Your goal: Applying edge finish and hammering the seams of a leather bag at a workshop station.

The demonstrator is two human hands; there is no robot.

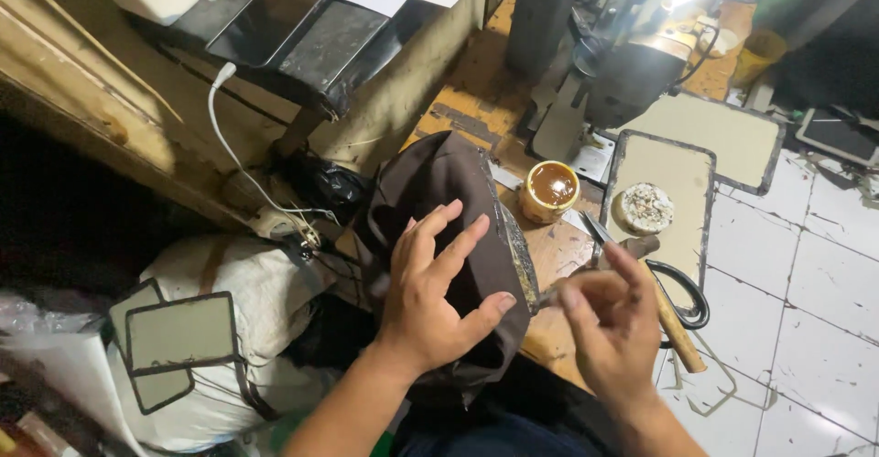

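Note:
My left hand point(438, 285) lies over a dark brown leather piece point(455, 171) with the fingers spread and the thumb pressing near its shiny right edge, holding it up over the workbench. Just to the right, my right hand point(612, 321) pinches a thin small tool point(547, 298), whose tip touches that edge. What kind of tool it is I cannot tell. An open yellow tin of brown glue point(550, 189) stands on the wooden bench right behind the piece.
Black-handled scissors point(689, 294) and a wooden-handled hammer point(678, 331) lie by my right hand. A flat board point(673, 162) carries a round whitish lump point(645, 208). A sewing machine point(632, 65) stands behind. A white sack point(258, 285) and small framed panels point(179, 332) sit left; tiled floor point(810, 283) right.

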